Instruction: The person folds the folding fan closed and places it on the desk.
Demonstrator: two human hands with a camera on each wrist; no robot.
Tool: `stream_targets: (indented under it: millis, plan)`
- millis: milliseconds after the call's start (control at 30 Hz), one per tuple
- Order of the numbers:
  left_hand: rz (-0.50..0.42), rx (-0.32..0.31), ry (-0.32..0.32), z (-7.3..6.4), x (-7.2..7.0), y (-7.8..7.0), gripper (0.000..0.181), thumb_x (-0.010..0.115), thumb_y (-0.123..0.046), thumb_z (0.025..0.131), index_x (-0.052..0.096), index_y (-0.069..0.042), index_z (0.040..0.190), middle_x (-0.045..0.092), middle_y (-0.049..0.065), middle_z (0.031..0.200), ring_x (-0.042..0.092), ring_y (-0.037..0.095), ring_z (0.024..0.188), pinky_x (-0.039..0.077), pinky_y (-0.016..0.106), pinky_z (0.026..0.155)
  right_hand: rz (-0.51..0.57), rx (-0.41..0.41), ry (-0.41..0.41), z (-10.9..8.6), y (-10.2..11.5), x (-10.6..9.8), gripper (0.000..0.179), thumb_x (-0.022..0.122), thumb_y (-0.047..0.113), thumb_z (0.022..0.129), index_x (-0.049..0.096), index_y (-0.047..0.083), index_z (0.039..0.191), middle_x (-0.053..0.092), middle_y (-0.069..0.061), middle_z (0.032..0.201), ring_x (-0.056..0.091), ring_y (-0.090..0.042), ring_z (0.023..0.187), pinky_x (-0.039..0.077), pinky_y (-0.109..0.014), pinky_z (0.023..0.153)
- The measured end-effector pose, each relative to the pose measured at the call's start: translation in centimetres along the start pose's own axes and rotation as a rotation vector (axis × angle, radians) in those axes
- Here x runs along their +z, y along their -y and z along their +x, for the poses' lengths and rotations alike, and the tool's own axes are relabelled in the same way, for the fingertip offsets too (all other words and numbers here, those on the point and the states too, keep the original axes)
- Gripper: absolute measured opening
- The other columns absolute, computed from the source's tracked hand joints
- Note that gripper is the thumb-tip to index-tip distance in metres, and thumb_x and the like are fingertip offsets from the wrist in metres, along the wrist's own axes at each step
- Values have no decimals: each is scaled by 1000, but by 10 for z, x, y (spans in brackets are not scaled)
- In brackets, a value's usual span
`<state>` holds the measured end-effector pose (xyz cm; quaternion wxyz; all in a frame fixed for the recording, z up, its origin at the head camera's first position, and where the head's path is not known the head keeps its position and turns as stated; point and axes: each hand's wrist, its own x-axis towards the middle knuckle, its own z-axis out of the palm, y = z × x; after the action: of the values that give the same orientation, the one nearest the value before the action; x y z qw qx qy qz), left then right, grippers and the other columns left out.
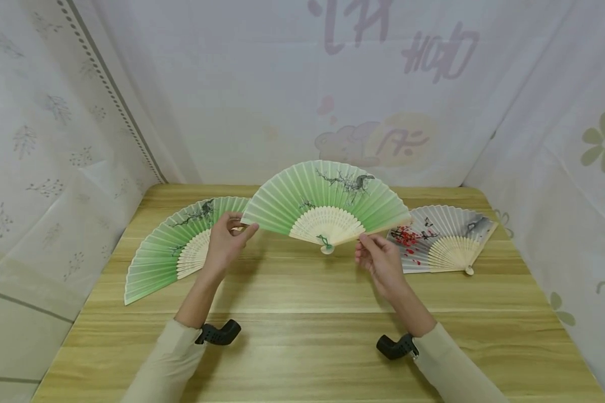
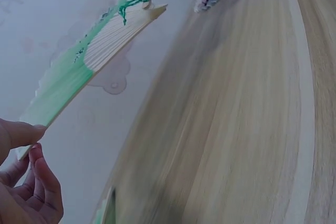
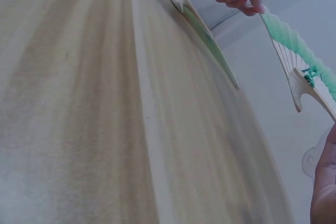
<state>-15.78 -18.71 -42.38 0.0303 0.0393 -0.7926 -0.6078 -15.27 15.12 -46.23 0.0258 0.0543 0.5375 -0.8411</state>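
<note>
Green fan [image 1: 282, 207], spread | left hand [image 1: 227, 240] pinches its left tip, right hand [image 1: 385, 266] its right edge | held above wooden table [image 1: 302, 347], green cord [image 1: 325, 242] at its pivot | second green fan [image 1: 153, 263] at left and grey-white fan [image 1: 448, 252] at right, both lying unfolded on the table

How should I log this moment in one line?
left grip: pinches raised green fan | right grip: pinches same fan | on table: second green fan, grey fan | fans: spread
</note>
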Motion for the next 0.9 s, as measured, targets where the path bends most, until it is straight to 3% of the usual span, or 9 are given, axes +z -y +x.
stream_targets:
  millis: [133,400,667,900]
  plan:
    - [-51,14,-27,3,4,-2,48,73,-18,97,52,6,132,60,19,117,63,15,87,52,22,67,1,-19,-5,3,1,2,26,66,9,101,57,-15,99,64,-11,83,63,-16,66,57,-25,61]
    - [-124,13,-90,12,11,-5,43,73,-16,97,56,4,130,63,14,110,64,11,83,51,20,66,-16,-83,-5,10,7,5,27,69,10,99,58,-15,94,66,-11,80,64,-15,64,58,-26,59]
    - [-152,32,-90,17,16,-11,41,73,-15,97,57,5,129,62,21,114,62,8,77,51,20,64,-59,-140,11,16,11,4,15,66,5,100,65,-6,90,66,-12,79,66,-16,63,59,-26,59]
    - [-147,9,-76,19,16,-20,37,69,-8,98,56,7,129,62,23,115,62,8,75,50,21,63,-92,-155,34,18,12,3,14,66,7,100,67,-2,90,66,-19,82,67,-17,63,59,-29,60]
